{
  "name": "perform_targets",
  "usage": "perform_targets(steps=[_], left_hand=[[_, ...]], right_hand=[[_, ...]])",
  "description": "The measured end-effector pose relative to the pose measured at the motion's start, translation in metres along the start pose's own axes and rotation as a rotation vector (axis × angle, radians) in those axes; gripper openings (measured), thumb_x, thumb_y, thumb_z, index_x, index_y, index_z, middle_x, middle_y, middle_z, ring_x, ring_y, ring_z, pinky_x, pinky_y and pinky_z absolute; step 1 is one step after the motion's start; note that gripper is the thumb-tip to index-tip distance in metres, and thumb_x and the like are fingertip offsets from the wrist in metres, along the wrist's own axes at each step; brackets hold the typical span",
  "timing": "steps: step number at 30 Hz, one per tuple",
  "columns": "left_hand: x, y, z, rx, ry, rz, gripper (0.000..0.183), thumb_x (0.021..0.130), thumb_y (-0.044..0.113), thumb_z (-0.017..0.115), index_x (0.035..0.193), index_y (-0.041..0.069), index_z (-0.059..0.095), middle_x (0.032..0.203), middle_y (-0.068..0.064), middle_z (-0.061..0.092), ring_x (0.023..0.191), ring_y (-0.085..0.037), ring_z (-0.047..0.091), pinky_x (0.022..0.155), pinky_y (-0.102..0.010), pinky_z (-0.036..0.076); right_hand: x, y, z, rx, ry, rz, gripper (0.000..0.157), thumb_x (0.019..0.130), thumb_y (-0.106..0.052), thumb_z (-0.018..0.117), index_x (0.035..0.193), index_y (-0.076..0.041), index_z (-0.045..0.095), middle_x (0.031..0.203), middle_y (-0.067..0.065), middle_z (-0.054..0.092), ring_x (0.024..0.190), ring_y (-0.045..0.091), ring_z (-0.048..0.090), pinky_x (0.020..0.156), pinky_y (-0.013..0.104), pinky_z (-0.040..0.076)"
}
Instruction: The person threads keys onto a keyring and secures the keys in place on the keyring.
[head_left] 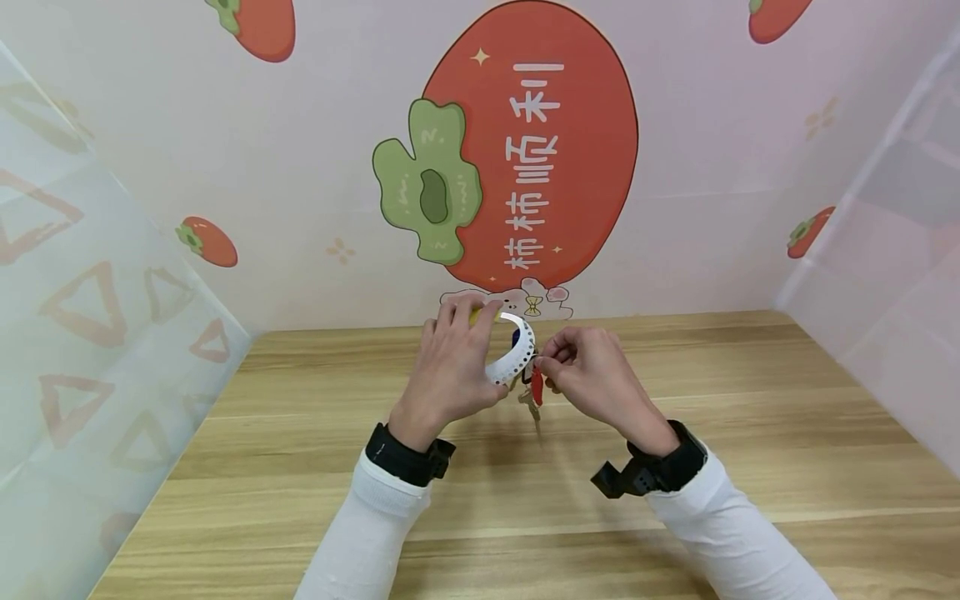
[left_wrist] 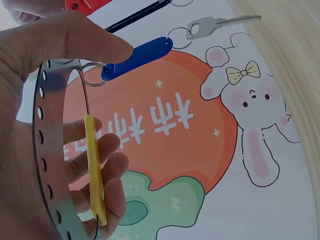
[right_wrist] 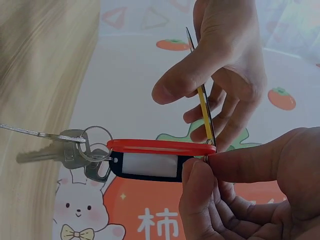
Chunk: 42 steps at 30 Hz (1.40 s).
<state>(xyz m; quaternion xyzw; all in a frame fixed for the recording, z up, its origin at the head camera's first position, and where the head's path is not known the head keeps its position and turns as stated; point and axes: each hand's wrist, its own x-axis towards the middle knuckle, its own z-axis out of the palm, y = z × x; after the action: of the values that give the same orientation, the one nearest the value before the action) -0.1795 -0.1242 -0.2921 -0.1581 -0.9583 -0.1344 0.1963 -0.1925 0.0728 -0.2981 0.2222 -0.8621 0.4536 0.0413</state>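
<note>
My left hand (head_left: pixel 453 358) grips a white ring-shaped band (head_left: pixel 517 358) with a row of small holes along it, thumb on one side and fingers on the other. A yellow key tag (left_wrist: pixel 94 170) hangs by the curled fingers. Beyond the thumb in the left wrist view, a blue key tag (left_wrist: pixel 142 57) carries a key (left_wrist: pixel 215 26) on a split ring. My right hand (head_left: pixel 592 375) pinches the end of a red key tag (right_wrist: pixel 160 146) at its small metal ring, close to the band. Behind the red tag is a black key tag (right_wrist: pixel 150 165) with a white label. Metal keys (right_wrist: pixel 65 150) dangle from the tags.
Both hands are above a wooden table (head_left: pixel 495 517). A wall (head_left: pixel 300 167) printed with persimmons and a rabbit stands behind it, with pale side panels (head_left: pixel 97 292) left and right. A black camera strap (head_left: pixel 408 454) circles each wrist.
</note>
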Motion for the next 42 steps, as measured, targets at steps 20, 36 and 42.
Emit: perform_targets(steps=[20,36,42], left_hand=[[-0.0001,0.0059,0.0020,0.067,0.008,-0.008,0.098,0.059,0.034,0.097,0.143,0.009,0.053,0.138,-0.015,0.048,0.127,-0.035,0.041,0.091,-0.054,0.046],[-0.0006,0.0047,0.0022,0.027,0.000,-0.041,0.095,0.062,0.034,0.096,0.143,0.010,0.052,0.138,-0.016,0.049,0.124,-0.036,0.044,0.087,-0.049,0.046],[-0.0009,0.0057,0.0021,0.031,-0.006,-0.043,0.094,0.064,0.036,0.093,0.143,0.008,0.052,0.138,-0.017,0.050,0.124,-0.036,0.045,0.085,-0.048,0.046]], right_hand=[[0.0004,-0.0010,0.0061,0.016,0.046,0.060,0.005,0.091,-0.003,0.069,0.087,-0.001,0.068,0.075,0.011,0.070,0.059,0.020,0.068,0.052,0.030,0.053],[0.0015,0.0000,0.0080,-0.031,0.087,0.019,0.005,0.090,-0.004,0.071,0.086,-0.001,0.069,0.074,0.008,0.070,0.057,0.016,0.065,0.052,0.030,0.052],[0.0005,-0.0016,0.0090,-0.091,0.126,-0.007,0.006,0.089,-0.006,0.073,0.084,-0.004,0.070,0.073,0.003,0.068,0.059,0.014,0.062,0.054,0.031,0.051]])
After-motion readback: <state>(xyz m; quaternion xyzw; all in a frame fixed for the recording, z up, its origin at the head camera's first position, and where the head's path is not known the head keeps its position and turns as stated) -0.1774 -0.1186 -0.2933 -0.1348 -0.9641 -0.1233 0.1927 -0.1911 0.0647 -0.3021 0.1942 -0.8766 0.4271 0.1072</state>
